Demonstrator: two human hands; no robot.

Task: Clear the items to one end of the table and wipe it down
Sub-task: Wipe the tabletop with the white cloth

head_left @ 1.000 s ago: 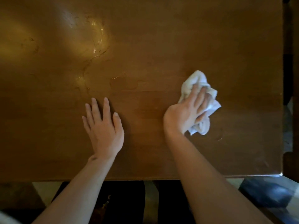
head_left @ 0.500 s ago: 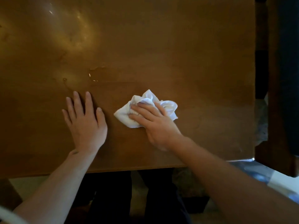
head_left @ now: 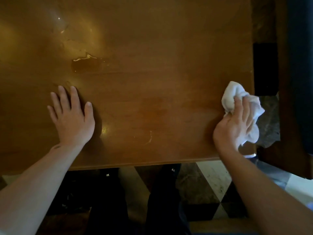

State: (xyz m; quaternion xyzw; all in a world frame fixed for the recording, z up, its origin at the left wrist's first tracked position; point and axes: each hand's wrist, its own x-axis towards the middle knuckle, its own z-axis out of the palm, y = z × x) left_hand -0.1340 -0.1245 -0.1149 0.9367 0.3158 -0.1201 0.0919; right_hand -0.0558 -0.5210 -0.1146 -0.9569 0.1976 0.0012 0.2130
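Note:
A brown wooden table point(head_left: 152, 73) fills the view. My right hand point(head_left: 235, 126) presses a crumpled white cloth point(head_left: 234, 95) against the table's right edge, near the front right corner; part of the cloth hangs past the edge. My left hand point(head_left: 72, 116) lies flat on the table at the left, fingers spread, holding nothing. A small puddle of liquid point(head_left: 84, 62) glistens on the wood beyond my left hand. Faint wet streaks point(head_left: 149, 138) show near the front edge.
A dark wooden chair or furniture piece point(head_left: 291, 99) stands just right of the table. Below the front edge are my dark trouser legs point(head_left: 108, 200) and a checkered tile floor point(head_left: 213, 184).
My right hand swept the cloth from the middle, beside my left hand, out to the table's right edge. My left hand stayed flat in place.

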